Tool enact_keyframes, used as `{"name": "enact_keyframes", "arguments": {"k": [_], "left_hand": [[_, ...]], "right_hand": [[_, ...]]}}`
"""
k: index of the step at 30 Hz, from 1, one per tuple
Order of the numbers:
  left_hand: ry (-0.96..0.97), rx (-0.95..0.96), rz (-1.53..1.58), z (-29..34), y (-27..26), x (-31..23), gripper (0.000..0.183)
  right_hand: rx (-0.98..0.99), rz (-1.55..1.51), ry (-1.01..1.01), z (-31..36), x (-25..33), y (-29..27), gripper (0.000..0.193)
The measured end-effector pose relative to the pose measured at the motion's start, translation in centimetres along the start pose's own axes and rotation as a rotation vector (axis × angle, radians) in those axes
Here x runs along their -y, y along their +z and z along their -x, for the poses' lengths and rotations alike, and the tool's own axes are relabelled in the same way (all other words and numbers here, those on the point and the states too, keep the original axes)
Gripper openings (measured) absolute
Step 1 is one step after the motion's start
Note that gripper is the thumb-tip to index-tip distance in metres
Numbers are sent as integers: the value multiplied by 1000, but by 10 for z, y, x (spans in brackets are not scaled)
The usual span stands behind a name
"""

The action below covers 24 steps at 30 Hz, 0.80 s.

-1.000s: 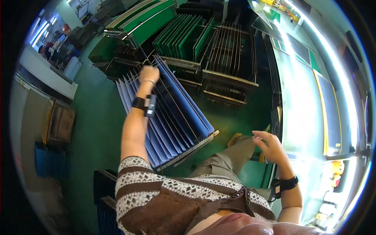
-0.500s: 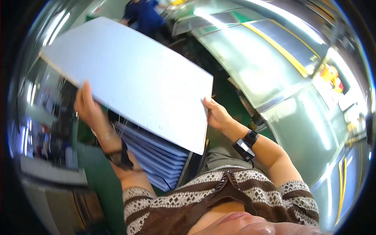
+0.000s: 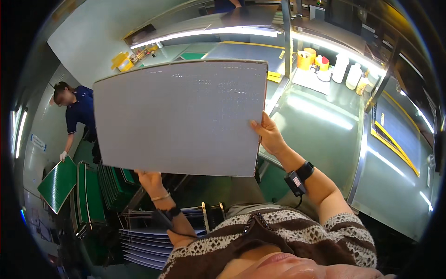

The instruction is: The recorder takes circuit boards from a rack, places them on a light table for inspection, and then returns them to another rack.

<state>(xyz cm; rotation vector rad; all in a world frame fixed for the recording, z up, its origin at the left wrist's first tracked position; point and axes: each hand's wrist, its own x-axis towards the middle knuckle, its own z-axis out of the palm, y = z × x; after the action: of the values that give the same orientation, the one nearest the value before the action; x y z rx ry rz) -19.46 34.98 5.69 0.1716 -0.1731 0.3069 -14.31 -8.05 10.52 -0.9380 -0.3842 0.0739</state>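
A large grey rectangular panel (image 3: 176,116) with a thin dark edge is held up in front of me, its face toward me. Rows of small bright specks show on its upper right part. My right hand (image 3: 269,135) grips the right edge, thumb on the near face and the other fingers behind. At the bottom edge, left of its middle, my left hand (image 3: 152,182) supports the panel, its fingers partly hidden behind it. Below my left forearm sits a rack of similar pale panels (image 3: 144,249), stacked in layers with gaps.
A long glass-topped bench (image 3: 320,116) under bright tube lights runs to the right, with white bottles (image 3: 340,68) and orange tubs (image 3: 305,59). On the left a co-worker (image 3: 81,109) in dark blue holds a green panel (image 3: 59,183) beside racked green panels (image 3: 111,186).
The panel has swung from a slanted, flatter pose to a nearly level, upright one facing me. My view has turned rightward toward the bench. Both hands keep hold of the panel.
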Motion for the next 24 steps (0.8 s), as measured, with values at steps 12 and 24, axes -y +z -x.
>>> {"name": "enact_keyframes", "arguments": {"k": [12, 24], "left_hand": [[-82, -65, -687, -14, 50, 165, 28], [-1243, 249, -898, 167, -3, 335, 37]], "right_hand": [[-515, 361, -146, 108, 83, -157, 53], [-901, 683, 80, 318, 233, -281, 35]]}}
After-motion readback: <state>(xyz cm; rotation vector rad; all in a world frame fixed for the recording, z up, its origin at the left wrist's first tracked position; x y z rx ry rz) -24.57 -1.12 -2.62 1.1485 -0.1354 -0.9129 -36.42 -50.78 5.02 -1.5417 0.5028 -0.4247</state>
